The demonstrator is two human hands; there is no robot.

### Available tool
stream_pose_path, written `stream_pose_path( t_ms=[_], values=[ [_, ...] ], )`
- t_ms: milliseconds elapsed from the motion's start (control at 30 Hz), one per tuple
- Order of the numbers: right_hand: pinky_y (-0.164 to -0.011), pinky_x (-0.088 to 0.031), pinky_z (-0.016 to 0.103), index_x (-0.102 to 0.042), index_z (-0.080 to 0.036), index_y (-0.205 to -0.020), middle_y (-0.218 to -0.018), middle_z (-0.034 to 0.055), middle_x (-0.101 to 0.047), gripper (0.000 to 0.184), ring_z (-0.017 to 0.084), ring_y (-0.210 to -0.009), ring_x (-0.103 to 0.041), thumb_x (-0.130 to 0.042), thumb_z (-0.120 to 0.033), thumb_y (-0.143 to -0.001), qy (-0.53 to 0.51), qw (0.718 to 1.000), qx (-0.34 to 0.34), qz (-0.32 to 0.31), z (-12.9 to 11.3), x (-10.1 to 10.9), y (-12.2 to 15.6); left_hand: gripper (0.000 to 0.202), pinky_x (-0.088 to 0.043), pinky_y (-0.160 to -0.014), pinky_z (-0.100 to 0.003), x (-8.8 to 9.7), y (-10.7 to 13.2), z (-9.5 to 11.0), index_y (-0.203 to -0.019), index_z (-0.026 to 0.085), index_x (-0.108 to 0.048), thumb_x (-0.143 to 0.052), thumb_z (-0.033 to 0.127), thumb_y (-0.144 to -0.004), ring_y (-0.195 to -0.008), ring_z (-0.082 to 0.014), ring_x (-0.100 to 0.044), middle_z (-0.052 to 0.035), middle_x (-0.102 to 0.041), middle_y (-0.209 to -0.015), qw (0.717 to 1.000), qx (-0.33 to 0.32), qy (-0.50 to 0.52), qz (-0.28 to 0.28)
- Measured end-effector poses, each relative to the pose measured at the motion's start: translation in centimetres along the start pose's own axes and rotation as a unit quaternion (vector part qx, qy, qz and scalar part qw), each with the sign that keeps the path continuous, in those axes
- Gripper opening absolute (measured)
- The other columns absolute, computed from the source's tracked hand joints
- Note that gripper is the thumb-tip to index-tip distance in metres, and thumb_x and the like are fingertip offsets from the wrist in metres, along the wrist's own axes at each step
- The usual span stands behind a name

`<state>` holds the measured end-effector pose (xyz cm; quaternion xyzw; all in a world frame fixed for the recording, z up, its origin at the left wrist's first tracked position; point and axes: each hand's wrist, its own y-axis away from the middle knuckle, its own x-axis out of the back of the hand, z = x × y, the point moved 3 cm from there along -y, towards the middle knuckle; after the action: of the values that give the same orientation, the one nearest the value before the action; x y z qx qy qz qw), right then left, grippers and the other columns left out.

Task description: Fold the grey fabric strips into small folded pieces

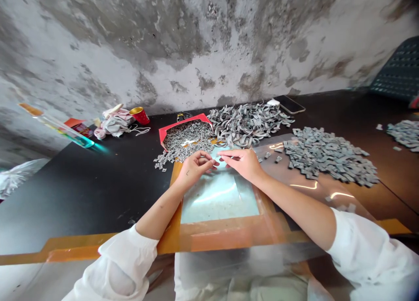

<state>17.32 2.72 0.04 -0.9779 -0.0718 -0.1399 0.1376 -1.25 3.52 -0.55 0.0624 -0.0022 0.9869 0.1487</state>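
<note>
Over a pale blue sheet under clear plastic, my left hand and my right hand nearly meet, fingertips pinched. Whatever is between the fingers is too small to make out. Just beyond them, an open red box lies with small grey metal-looking pieces spilling from it. Behind my right hand is a heap of grey fabric strips. To its right spreads a pile of short, folded grey pieces, with a few loose ones between the pile and my hand.
Brown tape runs along the front edge of the black table. A phone lies at the back. On the left are a red cup, crumpled cloth and a clear tube. A dark crate stands far right.
</note>
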Motion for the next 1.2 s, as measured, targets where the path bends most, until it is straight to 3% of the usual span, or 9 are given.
stream_pose_path(
  t_ms=[133, 267, 433, 633, 800, 900, 1000, 1100, 1200],
  values=[
    [-0.058, -0.049, 0.025, -0.076, -0.024, -0.101, -0.086, 0.003, -0.075, 0.026, 0.012, -0.059, -0.061, -0.066, -0.035, -0.079, -0.098, 0.994, -0.053, -0.012, 0.2, -0.4, -0.2, 0.042, -0.052, -0.061, -0.025, 0.0, -0.1, -0.1, -0.113, 0.016, -0.063, -0.07, 0.039, -0.079, -0.069, -0.0155, -0.07, -0.0087, -0.075, -0.093, 1.0, 0.002, -0.013, -0.007],
    [-0.058, -0.048, 0.025, -0.076, -0.021, -0.097, -0.088, 0.0043, -0.074, 0.03, 0.01, -0.058, -0.056, -0.071, -0.04, -0.074, -0.183, 0.977, -0.108, -0.01, 0.5, -0.7, -0.3, 0.034, -0.051, -0.058, -0.024, 0.2, -0.1, -0.1, -0.097, 0.013, -0.069, -0.075, 0.037, -0.073, -0.065, -0.0157, -0.069, -0.0081, -0.075, -0.084, 1.0, 0.006, -0.023, 0.016],
    [-0.057, -0.046, 0.023, -0.074, -0.021, -0.094, -0.083, 0.0031, -0.072, 0.028, 0.011, -0.063, -0.056, -0.075, -0.036, -0.07, -0.204, 0.974, -0.096, -0.011, 0.6, -0.8, -0.2, 0.031, -0.051, -0.057, -0.022, 0.3, -0.1, -0.1, -0.088, 0.015, -0.067, -0.08, 0.032, -0.067, -0.062, -0.013, -0.066, -0.0026, -0.071, -0.075, 1.0, -0.01, -0.015, 0.016],
    [-0.056, -0.044, 0.022, -0.071, -0.02, -0.086, -0.079, 0.0012, -0.068, 0.021, 0.01, -0.06, -0.054, -0.073, -0.034, -0.071, -0.211, 0.973, -0.091, -0.016, 0.3, -0.8, -0.3, 0.032, -0.055, -0.066, -0.025, 0.4, -0.1, -0.1, -0.084, 0.015, -0.063, -0.082, 0.029, -0.064, -0.076, -0.0153, -0.068, -0.0049, -0.072, -0.086, 0.998, -0.046, -0.02, 0.031],
    [-0.055, -0.043, 0.023, -0.066, -0.019, -0.082, -0.075, -0.0011, -0.064, 0.021, 0.009, -0.06, -0.053, -0.074, -0.034, -0.069, -0.219, 0.972, -0.088, -0.021, -0.1, -0.8, -0.2, 0.033, -0.055, -0.059, -0.024, 0.4, -0.1, -0.1, -0.081, 0.016, -0.058, -0.082, 0.029, -0.063, -0.059, -0.0119, -0.065, 0.0004, -0.068, -0.074, 0.999, -0.042, -0.004, 0.024],
    [-0.054, -0.042, 0.023, -0.062, -0.019, -0.078, -0.07, -0.0027, -0.06, 0.023, 0.009, -0.058, -0.052, -0.075, -0.034, -0.067, -0.22, 0.971, -0.086, -0.029, -0.4, -1.0, 0.0, 0.032, -0.054, -0.057, -0.023, 0.3, 0.0, 0.0, -0.079, 0.016, -0.054, -0.08, 0.031, -0.067, -0.058, -0.0129, -0.067, 0.0017, -0.067, -0.068, 0.999, -0.039, -0.001, 0.022],
    [-0.056, -0.043, 0.023, -0.06, -0.018, -0.078, -0.069, -0.003, -0.06, 0.022, 0.009, -0.057, -0.052, -0.074, -0.033, -0.068, -0.228, 0.968, -0.099, -0.047, -0.5, -1.2, 0.0, 0.032, -0.055, -0.058, -0.024, 0.1, 0.1, 0.0, -0.092, 0.017, -0.056, -0.076, 0.034, -0.073, -0.058, -0.0147, -0.069, 0.0001, -0.071, -0.069, 1.0, -0.017, 0.005, 0.005],
    [-0.059, -0.046, 0.023, -0.061, -0.019, -0.086, -0.07, -0.0029, -0.063, 0.025, 0.009, -0.059, -0.054, -0.074, -0.032, -0.069, -0.248, 0.959, -0.125, -0.053, -0.3, -1.3, 0.0, 0.038, -0.056, -0.061, -0.026, -0.1, 0.1, 0.0, -0.109, 0.016, -0.061, -0.07, 0.038, -0.078, -0.065, -0.0164, -0.071, -0.006, -0.075, -0.086, 1.0, 0.002, -0.002, -0.009],
    [-0.061, -0.048, 0.024, -0.063, -0.02, -0.095, -0.075, -0.0018, -0.065, 0.029, 0.01, -0.063, -0.057, -0.073, -0.032, -0.07, -0.249, 0.959, -0.133, -0.04, 0.0, -1.2, 0.0, 0.037, -0.058, -0.064, -0.026, -0.1, 0.1, 0.0, -0.109, 0.015, -0.065, -0.066, 0.04, -0.081, -0.079, -0.0199, -0.073, -0.009, -0.074, -0.098, 1.0, 0.005, -0.01, -0.007]
  ],
)
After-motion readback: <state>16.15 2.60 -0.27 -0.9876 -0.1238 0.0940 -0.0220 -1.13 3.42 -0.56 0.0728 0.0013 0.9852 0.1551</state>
